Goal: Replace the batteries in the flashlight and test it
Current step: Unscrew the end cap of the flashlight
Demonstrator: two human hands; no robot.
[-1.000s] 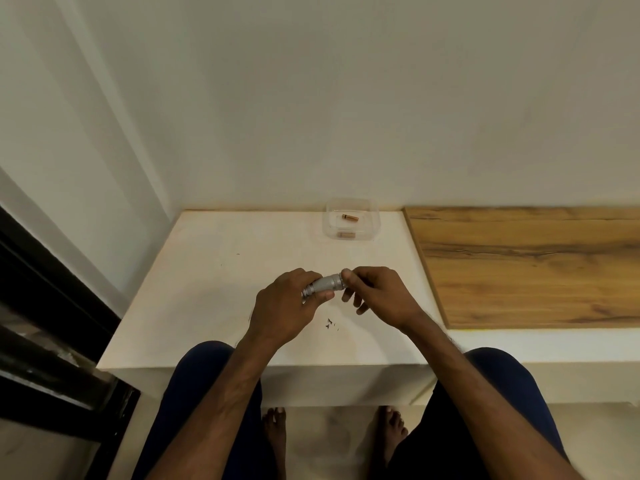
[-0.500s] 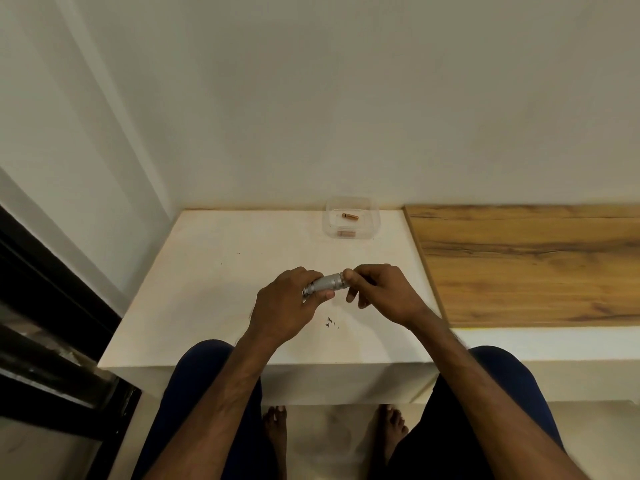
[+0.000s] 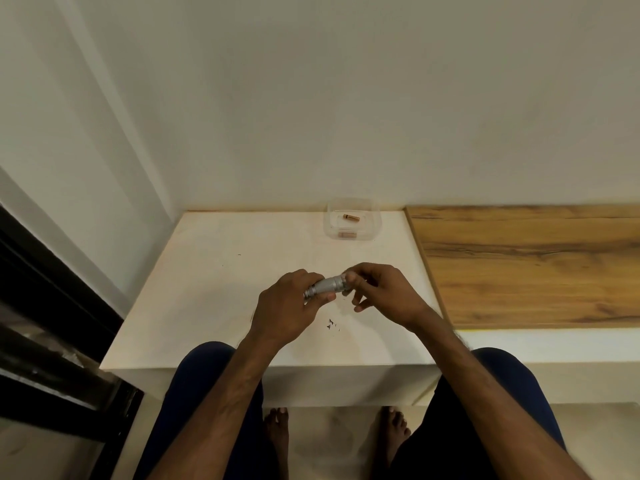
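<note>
A small silver flashlight (image 3: 328, 286) is held level over the white table (image 3: 214, 289). My left hand (image 3: 289, 308) wraps around its left half. My right hand (image 3: 379, 292) pinches its right end between thumb and fingertips; the end itself is hidden under those fingers. At the table's far edge stands a clear plastic container (image 3: 352, 223) with a copper-coloured battery (image 3: 351, 218) inside and a second one (image 3: 347, 235) near its front wall.
A wooden board (image 3: 526, 265) adjoins the table on the right. Small dark specks (image 3: 331, 323) lie on the table below my hands. A dark frame (image 3: 52, 306) runs along the left. My knees and bare feet are under the front edge.
My right hand's fingers have shifted a little around the flashlight's right end, the lower fingers spreading. The left hand and the flashlight have stayed in place.
</note>
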